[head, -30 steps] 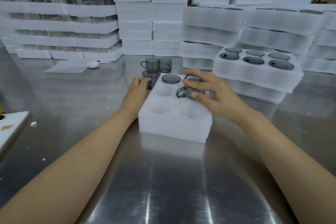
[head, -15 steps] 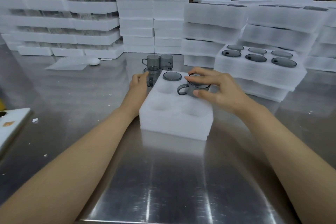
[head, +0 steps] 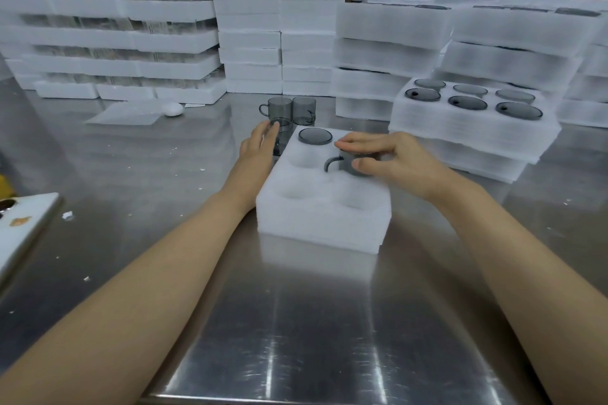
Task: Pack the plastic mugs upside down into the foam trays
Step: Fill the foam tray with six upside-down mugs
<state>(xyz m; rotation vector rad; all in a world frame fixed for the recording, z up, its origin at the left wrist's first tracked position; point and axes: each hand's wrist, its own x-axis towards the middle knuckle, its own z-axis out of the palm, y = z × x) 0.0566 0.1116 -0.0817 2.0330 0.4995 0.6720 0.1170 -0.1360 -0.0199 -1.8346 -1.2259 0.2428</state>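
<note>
Head view, and it's all happening at the centre of the steel desk [head: 296,322]. A white foam tray [head: 322,223] sits there. One seated mug [head: 315,136] is upside down in its far-left pocket, dark base showing. The right hand [head: 394,158] pinches the gripped mug [head: 345,165], fingers over the upturned base and thumb on the near wall. That mug is inverted and partly down in the far-right pocket, its handle pointing left. The pockets nearer the person show bare foam.

The left hand [head: 260,145] reaches along the tray's left side to a third mug [head: 283,138] standing on the desk just beside the tray's far-left corner. The fingers lie against it, but it's blurred, so I cannot tell whether they wrap round it.

Just behind it, two loose mugs [head: 291,109] stand upright, side by side.

To the right, well apart, a filled tray [head: 556,126] tops a low stack with six mug bases showing. Foam stacks [head: 246,43] line the back. At far left lies a thin foam sheet [head: 128,115], with a small white lump [head: 173,108] at its right end
</note>
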